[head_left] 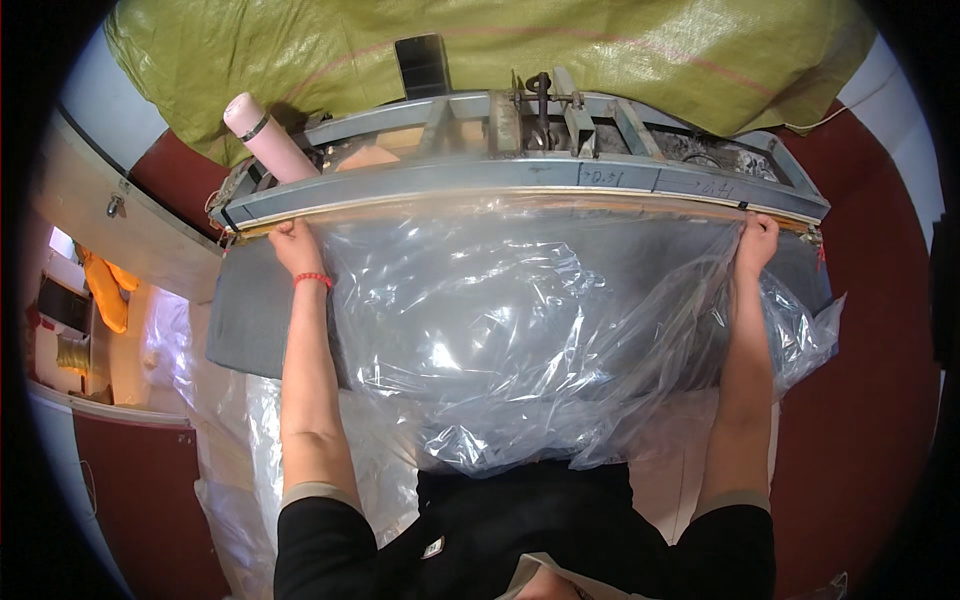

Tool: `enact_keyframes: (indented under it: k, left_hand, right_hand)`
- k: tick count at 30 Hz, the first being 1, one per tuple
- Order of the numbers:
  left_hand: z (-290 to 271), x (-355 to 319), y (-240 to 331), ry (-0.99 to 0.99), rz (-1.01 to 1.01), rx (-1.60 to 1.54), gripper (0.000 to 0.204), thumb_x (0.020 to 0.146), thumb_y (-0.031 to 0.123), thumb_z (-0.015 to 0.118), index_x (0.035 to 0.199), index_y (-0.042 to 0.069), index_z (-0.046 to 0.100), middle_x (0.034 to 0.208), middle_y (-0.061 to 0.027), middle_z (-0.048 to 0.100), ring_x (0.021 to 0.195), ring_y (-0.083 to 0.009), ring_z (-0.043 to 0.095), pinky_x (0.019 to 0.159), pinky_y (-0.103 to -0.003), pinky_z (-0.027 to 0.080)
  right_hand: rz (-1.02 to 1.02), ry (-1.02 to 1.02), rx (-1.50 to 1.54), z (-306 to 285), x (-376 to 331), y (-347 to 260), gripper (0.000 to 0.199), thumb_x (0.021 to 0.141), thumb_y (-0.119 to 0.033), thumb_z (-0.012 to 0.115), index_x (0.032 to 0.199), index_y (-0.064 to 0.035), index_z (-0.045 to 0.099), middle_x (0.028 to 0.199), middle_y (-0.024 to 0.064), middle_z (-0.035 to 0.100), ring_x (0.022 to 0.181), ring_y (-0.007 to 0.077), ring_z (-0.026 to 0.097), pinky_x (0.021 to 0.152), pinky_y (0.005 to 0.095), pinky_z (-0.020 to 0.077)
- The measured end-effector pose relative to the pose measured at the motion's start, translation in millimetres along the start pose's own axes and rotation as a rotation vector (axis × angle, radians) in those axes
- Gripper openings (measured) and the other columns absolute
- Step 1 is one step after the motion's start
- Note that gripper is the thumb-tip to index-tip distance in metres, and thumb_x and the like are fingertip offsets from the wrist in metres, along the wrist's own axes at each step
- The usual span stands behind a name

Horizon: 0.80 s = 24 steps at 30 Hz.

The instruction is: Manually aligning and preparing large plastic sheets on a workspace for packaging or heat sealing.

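A wide sheet of clear plastic film (470, 310) hangs between my two hands, its far edge lying along the front of a long metal sealing bar (450, 180). My left hand (294, 246), with a red bead bracelet at the wrist, is closed on the film's left corner. At the right corner my right hand (760, 240) pinches the same edge. Both hands are right by the bar's front edge. Creased and shiny, the film drapes over a dark grey padded surface (250, 310) and down toward my body.
A pink cylinder (270, 138) stands tilted at the frame's left end. Behind the bar are a metal lever (543, 105), a dark phone (422, 66) and a yellow-green woven sheet (600, 40). More clear film (265, 430) hangs at lower left, near an open doorway with orange cloth (108, 290).
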<state>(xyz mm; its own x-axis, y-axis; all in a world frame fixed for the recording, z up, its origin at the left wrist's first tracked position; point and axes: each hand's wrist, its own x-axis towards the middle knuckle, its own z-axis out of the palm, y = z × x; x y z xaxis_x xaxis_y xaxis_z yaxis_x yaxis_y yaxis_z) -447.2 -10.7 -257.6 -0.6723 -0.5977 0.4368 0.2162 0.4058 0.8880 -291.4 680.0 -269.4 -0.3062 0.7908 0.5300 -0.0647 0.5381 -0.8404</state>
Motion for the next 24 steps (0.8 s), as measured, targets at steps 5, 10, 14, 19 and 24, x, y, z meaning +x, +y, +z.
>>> enact_keyframes:
  k: [5, 10, 14, 19, 24]
  left_hand:
    - [-7.4, 12.4, -20.6, 0.134, -0.111, 0.019, 0.019, 0.085, 0.019, 0.044, 0.084, 0.0, 0.048, 0.076, -0.0101, 0.055, 0.058, -0.0176, 0.053, 0.055, -0.029, 0.046]
    - [-37.3, 24.0, -1.9, -0.343, -0.6, -0.299, 0.037, 0.091, 0.035, 0.039, 0.084, 0.001, 0.052, 0.07, -0.0056, 0.056, 0.058, -0.0142, 0.054, 0.053, -0.028, 0.048]
    - [-62.7, -8.1, 49.1, -0.552, -0.57, 0.044, 0.039, 0.091, 0.038, 0.04, 0.085, 0.003, 0.056, 0.068, -0.0027, 0.055, 0.055, -0.0112, 0.052, 0.05, -0.024, 0.044]
    - [-75.1, -55.4, 87.1, -0.926, -0.472, -0.207, 0.013, 0.085, 0.016, 0.054, 0.086, 0.004, 0.059, 0.077, -0.0013, 0.061, 0.067, -0.0066, 0.055, 0.053, -0.018, 0.038]
    - [-68.0, -123.3, 164.1, -1.049, -0.256, -0.207, 0.005, 0.077, 0.006, 0.063, 0.075, 0.006, 0.058, 0.073, 0.0011, 0.058, 0.07, -0.0049, 0.051, 0.064, -0.019, 0.04]
  right_hand:
    - [0.238, 0.038, 0.131, -2.6, -6.7, -34.6, 0.012, 0.083, -0.012, 0.053, 0.091, -0.0047, 0.049, 0.063, 0.0037, 0.052, 0.049, 0.0133, 0.05, 0.042, 0.0251, 0.0392]
    - [0.09, -0.208, 0.144, -24.7, -7.9, -47.9, 0.013, 0.084, -0.015, 0.056, 0.081, -0.0029, 0.052, 0.063, 0.002, 0.05, 0.051, 0.0086, 0.045, 0.049, 0.0219, 0.0373]
    - [-0.199, -0.43, -0.161, -89.0, -43.5, -118.9, 0.031, 0.083, -0.017, 0.058, 0.058, -0.0005, 0.047, 0.054, -0.0006, 0.041, 0.052, 0.0045, 0.034, 0.05, 0.0214, 0.03]
    - [0.056, -0.927, -0.534, -233.4, -74.6, -99.4, 0.034, 0.077, -0.017, 0.062, 0.052, -0.0008, 0.047, 0.045, 0.0015, 0.04, 0.046, 0.0084, 0.037, 0.046, 0.0269, 0.0312]
    - [-0.336, -1.059, -1.2, -258.3, -98.8, -155.0, 0.019, 0.07, -0.02, 0.066, 0.07, -0.0017, 0.061, 0.072, 0.0134, 0.059, 0.07, 0.0293, 0.056, 0.064, 0.0368, 0.0434]
